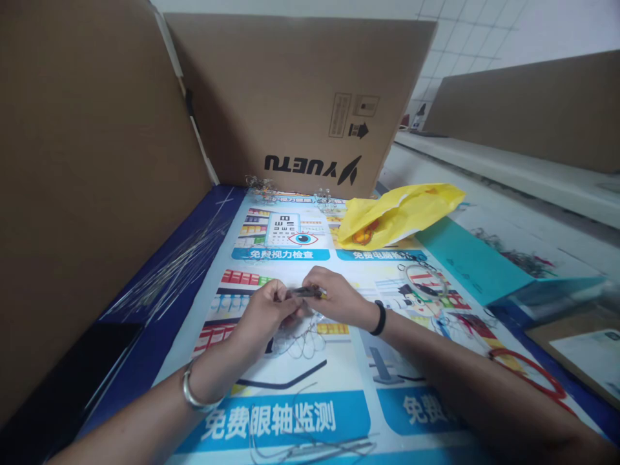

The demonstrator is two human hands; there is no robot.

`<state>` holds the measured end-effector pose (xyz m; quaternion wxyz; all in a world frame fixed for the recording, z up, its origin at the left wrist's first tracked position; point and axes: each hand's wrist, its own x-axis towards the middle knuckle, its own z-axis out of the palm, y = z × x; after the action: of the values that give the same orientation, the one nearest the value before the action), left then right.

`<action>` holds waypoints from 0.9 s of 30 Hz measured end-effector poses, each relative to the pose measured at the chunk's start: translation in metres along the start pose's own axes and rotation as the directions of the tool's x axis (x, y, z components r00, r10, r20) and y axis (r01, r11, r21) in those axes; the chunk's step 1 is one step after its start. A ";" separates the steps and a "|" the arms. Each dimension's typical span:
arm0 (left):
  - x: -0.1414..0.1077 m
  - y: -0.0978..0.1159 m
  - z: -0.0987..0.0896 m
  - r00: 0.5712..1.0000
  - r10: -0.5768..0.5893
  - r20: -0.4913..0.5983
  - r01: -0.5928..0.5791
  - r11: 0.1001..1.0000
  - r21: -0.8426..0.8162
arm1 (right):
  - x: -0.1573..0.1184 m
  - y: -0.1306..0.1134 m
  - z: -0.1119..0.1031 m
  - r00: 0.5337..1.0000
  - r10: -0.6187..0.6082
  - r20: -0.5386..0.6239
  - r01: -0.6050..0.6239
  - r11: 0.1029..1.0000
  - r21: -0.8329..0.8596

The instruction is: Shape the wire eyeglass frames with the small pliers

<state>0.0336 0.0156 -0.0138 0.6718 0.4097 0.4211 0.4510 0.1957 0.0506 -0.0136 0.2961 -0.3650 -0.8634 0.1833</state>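
My right hand (336, 298), with a black band at the wrist, is closed around small pliers (306, 292); dark jaws and a bit of yellow handle show. The jaws point left and meet the fingertips of my left hand (271, 309), which wears a silver bangle. Those left fingers pinch a thin wire piece, and its flower-like wire loops (306, 344) hang just below both hands. The exact spot where jaws and wire meet is hidden by the fingers. Loose cut wires (314, 447) lie on the printed sheet near the front edge.
Long straight wires (169, 271) lie at the left beside a black flat object (72, 381). Cardboard panels (300, 84) stand behind and left. A yellow bag (402, 216), a teal box (484, 265) and a red wire coil (530, 374) are at the right. Wire pieces (261, 186) sit at the back.
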 end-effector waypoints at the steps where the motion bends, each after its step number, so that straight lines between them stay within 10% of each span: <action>1: 0.000 0.001 0.000 1.000 0.009 -0.007 -0.009 1.000 -0.003 | 0.000 -0.001 -0.001 1.000 0.014 0.005 -0.014 1.000 0.007; 9: 0.004 0.003 -0.008 0.984 0.057 -0.171 -0.050 0.998 0.047 | 0.002 0.003 -0.027 0.971 0.234 0.054 -0.218 0.953 -0.212; 15: 0.007 -0.002 -0.013 0.972 0.102 -0.213 -0.089 0.994 0.070 | 0.000 0.004 -0.014 0.908 0.339 0.246 -0.365 0.929 0.066; 27: 0.006 -0.007 -0.008 0.981 0.135 -0.135 -0.122 0.987 0.100 | -0.004 -0.013 0.006 0.909 0.407 0.084 -0.416 0.892 0.177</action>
<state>0.0291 0.0207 -0.0240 0.5901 0.4334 0.4605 0.5019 0.1873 0.0382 -0.0128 0.2650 -0.5052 -0.7513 0.3320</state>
